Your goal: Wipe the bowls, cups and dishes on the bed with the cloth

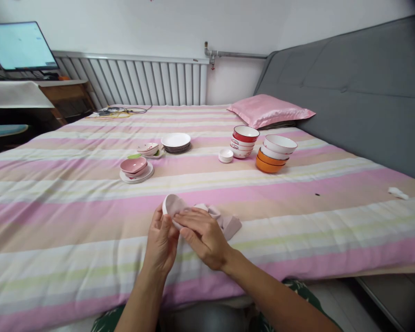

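Near the front of the bed, my left hand [162, 242] grips a small white bowl [165, 204] by its side, tilted with its opening toward the right. My right hand [207, 235] presses a pale pinkish-grey cloth [231, 226] into that bowl, fingers together and laid along it. The cloth trails out to the right, past the knuckles, onto the bedspread. Much of the bowl's inside is hidden by cloth and fingers. A white rounded piece [202, 207] shows just behind my right hand; I cannot tell what it is.
On the striped bedspread [90, 230] stand pink bowls on plates [134, 165], small patterned dishes [148, 148], a plate stack [175, 139], small white dishes [226, 155], red-rimmed bowls [245, 133] and white-and-orange bowls [269, 163]. A pink pillow [269, 110] lies by the grey headboard [349, 92].
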### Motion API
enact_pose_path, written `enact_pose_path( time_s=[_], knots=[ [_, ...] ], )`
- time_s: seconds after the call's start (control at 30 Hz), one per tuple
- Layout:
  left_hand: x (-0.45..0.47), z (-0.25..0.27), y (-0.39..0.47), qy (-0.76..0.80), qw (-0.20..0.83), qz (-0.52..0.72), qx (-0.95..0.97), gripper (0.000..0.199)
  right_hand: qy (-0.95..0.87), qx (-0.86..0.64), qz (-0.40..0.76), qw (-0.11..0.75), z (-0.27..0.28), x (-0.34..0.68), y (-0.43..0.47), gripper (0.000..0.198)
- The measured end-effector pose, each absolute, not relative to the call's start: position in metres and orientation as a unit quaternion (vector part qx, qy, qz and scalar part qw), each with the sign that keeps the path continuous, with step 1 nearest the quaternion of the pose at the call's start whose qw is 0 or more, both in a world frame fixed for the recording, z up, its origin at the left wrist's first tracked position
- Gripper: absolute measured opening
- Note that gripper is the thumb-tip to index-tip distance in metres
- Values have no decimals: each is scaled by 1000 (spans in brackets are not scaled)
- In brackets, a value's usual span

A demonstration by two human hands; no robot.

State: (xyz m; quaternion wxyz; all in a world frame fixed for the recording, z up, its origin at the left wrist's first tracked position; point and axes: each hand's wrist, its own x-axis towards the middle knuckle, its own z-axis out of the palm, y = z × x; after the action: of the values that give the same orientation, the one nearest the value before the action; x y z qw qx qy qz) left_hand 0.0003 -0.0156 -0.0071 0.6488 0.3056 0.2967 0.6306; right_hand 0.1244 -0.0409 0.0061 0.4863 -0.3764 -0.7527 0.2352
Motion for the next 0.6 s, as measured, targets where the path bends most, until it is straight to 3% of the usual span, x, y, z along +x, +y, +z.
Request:
enact_pose_path(
  time_s=[0.23, 0.33, 0.43, 0.6],
  knots=[
    [-2, -10, -11, 335, 609, 650, 309, 52, -582, -323, 513, 542, 1, 123, -35, 31],
    [-2, -9, -11, 359, 585, 657, 312, 52, -564, -319, 530, 547, -6, 117, -32, 34],
    [0, -9, -11, 396, 538, 663, 339, 52, -543, -349, 519, 561, -8, 113, -30, 26],
    [2, -13, -11, 443, 429, 660, 428, 56, -341, -352, 651, 580, -6, 121, -21, 29]
  ],
)
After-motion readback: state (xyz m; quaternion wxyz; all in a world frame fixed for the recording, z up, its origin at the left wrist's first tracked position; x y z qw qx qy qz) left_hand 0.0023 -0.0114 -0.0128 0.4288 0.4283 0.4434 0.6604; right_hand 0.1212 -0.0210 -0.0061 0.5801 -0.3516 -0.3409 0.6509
